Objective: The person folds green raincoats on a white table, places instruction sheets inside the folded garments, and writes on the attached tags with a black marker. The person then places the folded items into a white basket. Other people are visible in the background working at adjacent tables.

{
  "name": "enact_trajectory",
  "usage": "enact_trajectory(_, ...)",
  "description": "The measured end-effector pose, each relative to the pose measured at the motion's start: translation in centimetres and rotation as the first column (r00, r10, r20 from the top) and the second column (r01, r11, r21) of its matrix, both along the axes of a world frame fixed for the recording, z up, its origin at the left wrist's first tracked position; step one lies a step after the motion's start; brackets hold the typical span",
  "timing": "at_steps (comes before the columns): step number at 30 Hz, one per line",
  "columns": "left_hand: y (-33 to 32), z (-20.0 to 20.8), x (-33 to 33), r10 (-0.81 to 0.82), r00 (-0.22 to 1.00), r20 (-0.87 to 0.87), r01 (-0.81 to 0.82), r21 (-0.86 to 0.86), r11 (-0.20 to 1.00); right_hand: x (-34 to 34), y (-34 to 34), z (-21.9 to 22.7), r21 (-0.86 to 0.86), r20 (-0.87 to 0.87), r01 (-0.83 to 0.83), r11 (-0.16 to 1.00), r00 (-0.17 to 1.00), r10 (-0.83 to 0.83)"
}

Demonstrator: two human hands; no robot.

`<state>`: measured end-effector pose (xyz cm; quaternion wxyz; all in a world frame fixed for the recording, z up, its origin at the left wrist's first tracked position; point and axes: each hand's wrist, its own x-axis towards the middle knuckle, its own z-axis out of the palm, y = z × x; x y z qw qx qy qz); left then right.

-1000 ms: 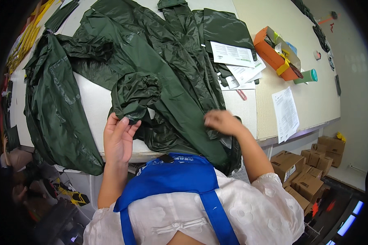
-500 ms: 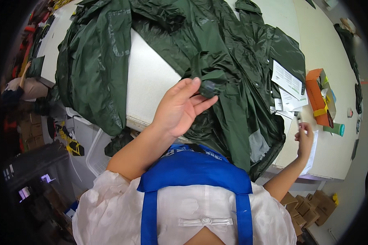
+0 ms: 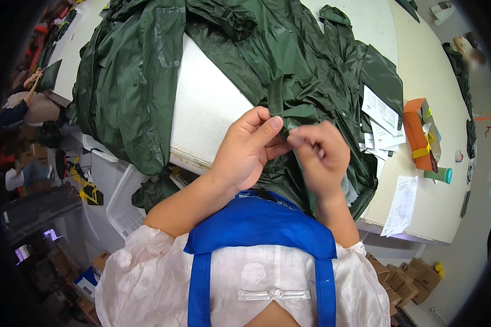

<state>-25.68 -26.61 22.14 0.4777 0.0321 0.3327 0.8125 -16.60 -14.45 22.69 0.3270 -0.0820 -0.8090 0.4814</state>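
Dark green, shiny rainwear (image 3: 305, 65) lies crumpled over the table in front of me. My left hand (image 3: 248, 144) pinches a small fold of this green garment between thumb and fingers, at the middle of the view. Close against those fingertips is my right hand (image 3: 324, 155), its fingers bent together and slightly blurred. Whatever sits in the right fingertips is hidden or too small to name. A green strap-like strip (image 3: 276, 97) of the garment stands up just beyond the left hand.
Printed papers (image 3: 381, 109) lie on the garment's right side, and another sheet (image 3: 401, 206) is near the table's edge. Beyond them stand an orange box (image 3: 418, 131) and a green cylinder (image 3: 441, 175). A white basket (image 3: 126, 199) is below left. Another person (image 3: 27, 103) sits far left.
My right hand has come from the right side of the table, by the papers, to meet my left hand. The left hand stays on the green garment, its fingers closer together.
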Motion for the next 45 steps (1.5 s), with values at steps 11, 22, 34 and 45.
enact_trajectory(11,-1.2,-0.3,-0.5,0.053,0.999,-0.005,-0.052,0.106,0.993,3.0,0.6,-0.5,0.216,0.017,0.093,0.972,0.995,-0.099)
enact_trajectory(22,-1.1,-0.5,0.4,0.035,0.992,-0.118,-0.023,0.106,0.994,2.1,-0.7,0.1,0.275,-0.043,0.144,0.951,0.99,-0.137)
enact_trajectory(34,-1.7,-0.1,0.5,-0.003,0.989,-0.15,0.01,0.042,0.999,3.1,-0.2,-1.7,-0.342,-0.164,-0.036,0.939,0.986,-0.022)
enact_trajectory(45,-2.4,-4.9,1.4,-0.671,-0.085,-0.737,0.699,-0.524,0.486,-1.8,12.3,-8.1,-0.505,0.444,0.144,0.851,0.889,0.114)
